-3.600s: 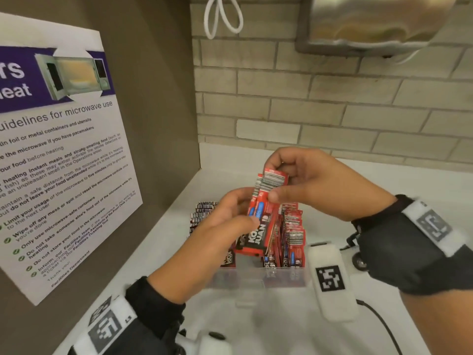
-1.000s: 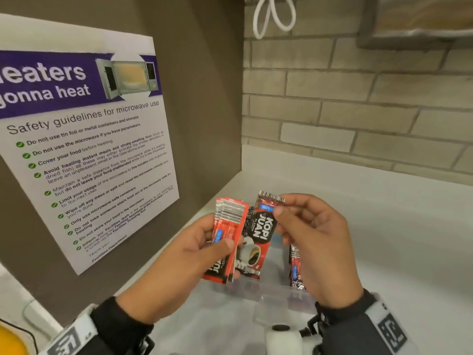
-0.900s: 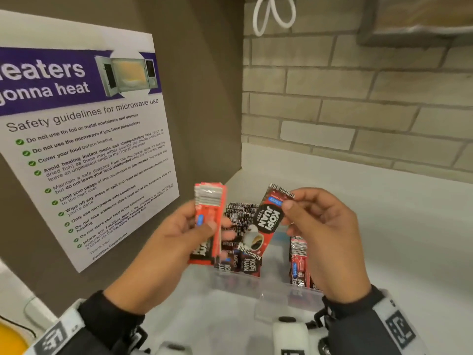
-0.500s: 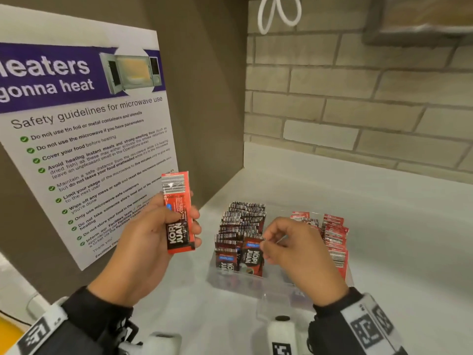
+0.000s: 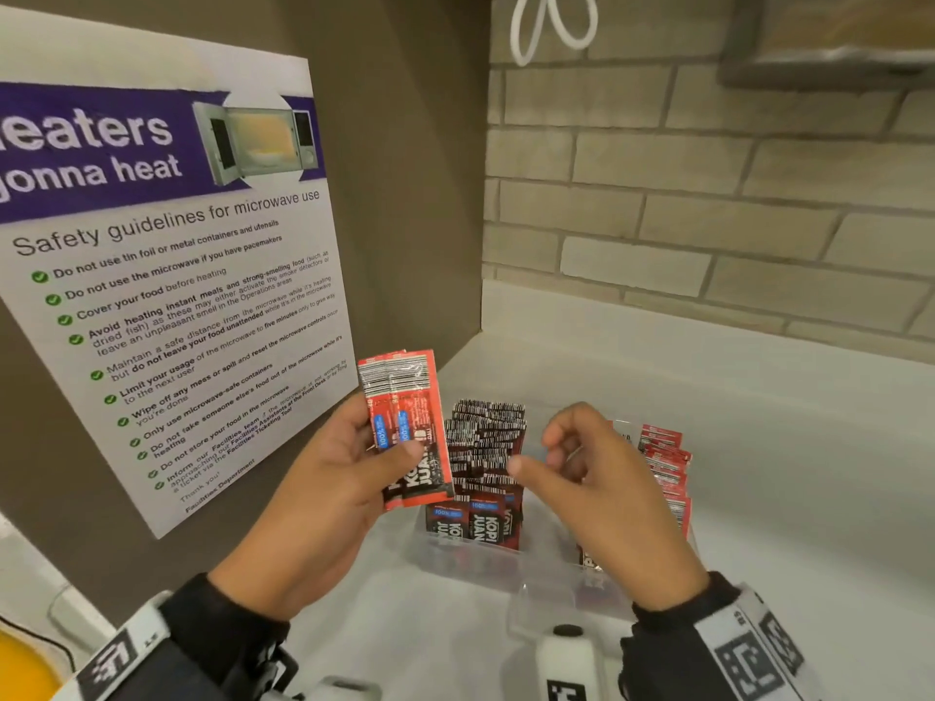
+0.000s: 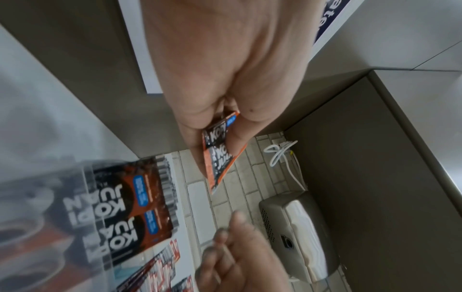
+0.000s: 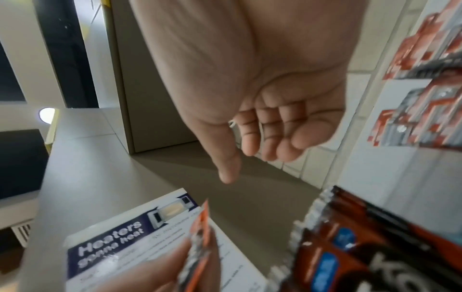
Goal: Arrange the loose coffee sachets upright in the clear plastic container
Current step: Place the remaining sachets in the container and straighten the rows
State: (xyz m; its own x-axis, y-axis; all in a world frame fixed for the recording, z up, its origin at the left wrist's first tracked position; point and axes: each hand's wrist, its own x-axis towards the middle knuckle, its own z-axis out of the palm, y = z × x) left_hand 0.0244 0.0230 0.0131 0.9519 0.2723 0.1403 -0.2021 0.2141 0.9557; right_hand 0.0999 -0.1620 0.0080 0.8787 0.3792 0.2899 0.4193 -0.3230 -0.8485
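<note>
sachets [image 5: 405, 427] – two red ones, fanned, upright – pinched in left hand [image 5: 324, 493] between thumb and fingers, held just left of the container [image 5: 506, 559]. right hand [image 5: 602, 503] above the container's middle, grip narrow, fingers loosely curled, holding nothing. container sits on the white bench [image 5: 784, 447] near the corner; dark sachets [image 5: 485, 447] stand packed upright in its left part, red ones [image 5: 663, 457] along its right side. microwave poster [image 5: 167, 275] on the left wall.

The right hand [image 5: 602, 478] has released its sachet and lifted, now empty.
</note>
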